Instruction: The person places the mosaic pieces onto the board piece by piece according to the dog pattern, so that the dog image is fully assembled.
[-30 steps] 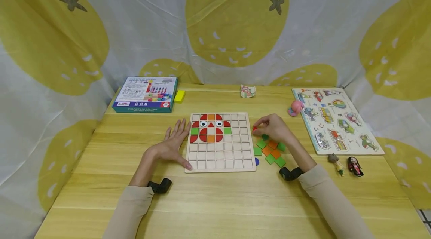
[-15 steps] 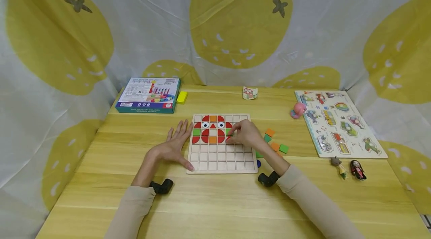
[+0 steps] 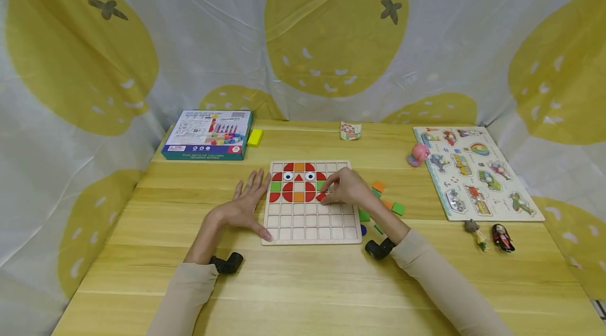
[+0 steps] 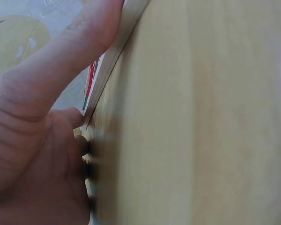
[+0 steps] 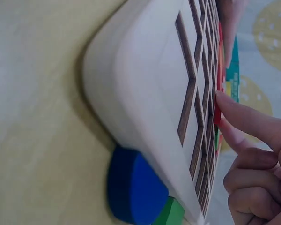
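A wooden grid board [image 3: 305, 220] lies on the table, its upper left part filled with red, orange and green tiles and two eye tiles. My left hand [image 3: 241, 210] rests along the board's left side, fingers spread, with the thumb on the near left corner. Over the board, my right hand [image 3: 347, 189] pinches a red tile [image 3: 321, 196] between thumb and index finger, just below the right green tile. In the right wrist view the red tile [image 5: 218, 111] stands at the grid surface; whether it sits fully in a cell I cannot tell.
Right of the board lie loose green tiles [image 3: 398, 209], orange tiles [image 3: 378, 186] and a blue piece [image 3: 363, 230]. Behind are a boxed toy set [image 3: 208, 133], a yellow block [image 3: 255, 138] and a small picture card [image 3: 351, 130]. A picture puzzle [image 3: 478, 173] and small figures [image 3: 502, 237] lie farther right.
My right hand has moved left from the loose tiles onto the board, carrying the red tile to the grid. The left hand stays at the board's left side.
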A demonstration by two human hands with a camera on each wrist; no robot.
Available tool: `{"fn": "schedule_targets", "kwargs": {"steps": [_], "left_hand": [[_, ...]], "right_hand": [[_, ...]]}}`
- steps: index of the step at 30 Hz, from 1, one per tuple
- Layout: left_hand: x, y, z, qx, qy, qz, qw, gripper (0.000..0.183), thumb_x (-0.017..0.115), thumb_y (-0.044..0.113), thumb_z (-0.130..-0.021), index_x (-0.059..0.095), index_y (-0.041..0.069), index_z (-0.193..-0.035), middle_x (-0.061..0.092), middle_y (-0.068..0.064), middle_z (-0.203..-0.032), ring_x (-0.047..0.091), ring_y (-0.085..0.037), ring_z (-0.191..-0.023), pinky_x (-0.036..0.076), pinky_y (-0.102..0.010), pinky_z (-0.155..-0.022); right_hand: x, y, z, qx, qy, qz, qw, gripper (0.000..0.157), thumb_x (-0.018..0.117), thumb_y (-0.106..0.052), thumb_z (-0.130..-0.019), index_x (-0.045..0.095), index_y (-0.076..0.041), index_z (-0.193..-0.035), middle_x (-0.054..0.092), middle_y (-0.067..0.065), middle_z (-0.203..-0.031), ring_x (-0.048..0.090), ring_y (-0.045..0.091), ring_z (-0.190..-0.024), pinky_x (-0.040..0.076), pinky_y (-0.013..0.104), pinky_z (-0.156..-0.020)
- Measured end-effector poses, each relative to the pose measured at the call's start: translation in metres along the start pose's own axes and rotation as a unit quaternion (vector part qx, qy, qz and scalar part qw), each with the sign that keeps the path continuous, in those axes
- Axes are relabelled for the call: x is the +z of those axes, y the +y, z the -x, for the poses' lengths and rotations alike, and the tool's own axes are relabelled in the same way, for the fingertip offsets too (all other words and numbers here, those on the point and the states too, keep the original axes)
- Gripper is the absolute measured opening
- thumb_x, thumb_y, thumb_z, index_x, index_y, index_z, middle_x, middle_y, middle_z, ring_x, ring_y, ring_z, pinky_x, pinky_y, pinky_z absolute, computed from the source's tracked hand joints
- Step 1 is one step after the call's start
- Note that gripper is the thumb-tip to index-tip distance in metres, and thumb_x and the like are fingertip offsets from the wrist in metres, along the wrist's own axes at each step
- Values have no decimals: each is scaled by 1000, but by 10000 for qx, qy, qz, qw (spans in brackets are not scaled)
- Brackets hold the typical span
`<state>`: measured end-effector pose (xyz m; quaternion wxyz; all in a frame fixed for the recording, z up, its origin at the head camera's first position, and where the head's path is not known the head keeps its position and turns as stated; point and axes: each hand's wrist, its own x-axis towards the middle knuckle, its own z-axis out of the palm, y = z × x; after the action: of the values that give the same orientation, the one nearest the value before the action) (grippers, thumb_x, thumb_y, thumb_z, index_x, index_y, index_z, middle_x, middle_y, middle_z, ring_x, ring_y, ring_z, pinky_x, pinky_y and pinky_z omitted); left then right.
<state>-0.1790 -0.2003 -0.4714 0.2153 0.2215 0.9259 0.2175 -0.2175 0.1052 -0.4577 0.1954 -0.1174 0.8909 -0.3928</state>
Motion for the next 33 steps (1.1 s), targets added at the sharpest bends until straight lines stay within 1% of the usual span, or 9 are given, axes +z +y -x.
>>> {"fn": "schedule_targets", "kwargs": {"steps": [3, 6, 9, 14, 23, 27, 29, 31, 33], "left_hand": [[1, -1, 0, -15, 3, -28, 10000, 147, 85, 62, -55, -8, 9, -155, -21, -19, -160, -21, -40, -148, -12, -64, -116], [1, 0, 0, -22, 1, -38, 10000, 147, 85, 62, -55, -9, 9, -155, -21, -19, -160, -21, -39, -148, -12, -64, -116], [0, 1, 0, -8, -2, -26, 10000, 147, 85, 62, -56, -9, 9, -155, -21, -19, -160, -21, -39, -148, -12, -64, -116], [0, 1, 0, 22, 15, -25, 10000, 147, 85, 61, -55, -9, 8, -155, -21, -20, -160, -21, -40, -147, -11, -65, -115], [1, 2, 0, 26, 25, 6, 10000, 148, 86, 60, -55, -9, 8, -155, -20, -20, -160, -20, -40, -148, -10, -66, -115], [1, 2, 1, 10, 10, 44, 10000, 147, 86, 60, -55, -9, 8, -155, -20, -20, -160, -20, -40, -147, -11, -65, -115], [1, 1, 1, 0, 8, 36, 10000, 147, 86, 60, -55, -9, 8, -155, -20, -20, -160, -20, -40, -147, -11, -65, -115], [0, 1, 1, 2, 14, 20, 10000, 147, 86, 60, -55, -9, 8, -155, -20, -20, -160, -20, -40, -148, -11, -65, -115], [0, 0, 1, 6, 11, -4, 10000, 147, 85, 61, -55, -9, 8, -155, -20, -20, -160, -20, -40, -148, -11, -65, -116]], "right_hand": [[-1, 0, 1, 29, 132, 226, 9997, 23, 90, -25, -66, 74, -13, -78, 46, -3, -55, 41, 12, -52, 30, 23, -48], [-3, 2, 2, -30, 165, 238, 9996, 24, 89, -27, -66, 73, -13, -78, 44, -3, -55, 41, 13, -53, 30, 23, -48], [-6, 5, 2, -99, 45, 68, 9999, 22, 89, -23, -67, 76, -13, -82, 38, -3, -53, 36, 13, -52, 26, 24, -50], [-9, 9, 1, -75, -140, -219, 9996, 19, 87, -17, -69, 78, -13, -85, 39, -3, -50, 33, 13, -48, 25, 23, -49], [-4, 8, 2, 66, 52, -466, 9989, 21, 89, -18, -66, 78, -11, -82, 35, -4, -46, 32, 11, -46, 23, 23, -46], [-4, 11, 1, -22, -35, -567, 9984, 18, 87, -19, -69, 79, -13, -85, 36, -4, -50, 35, 13, -50, 23, 23, -48], [-6, 14, 1, -61, -107, -661, 9977, 15, 84, -19, -74, 79, -14, -87, 39, -3, -54, 35, 15, -54, 24, 23, -50], [-11, 17, 2, -129, -114, -694, 9974, 14, 81, -21, -78, 79, -15, -90, 39, -2, -56, 34, 16, -56, 24, 24, -51], [-21, 22, 7, -149, -21, -765, 9970, 15, 78, -21, -81, 78, -14, -94, 38, -2, -57, 31, 15, -55, 24, 24, -49]]}}
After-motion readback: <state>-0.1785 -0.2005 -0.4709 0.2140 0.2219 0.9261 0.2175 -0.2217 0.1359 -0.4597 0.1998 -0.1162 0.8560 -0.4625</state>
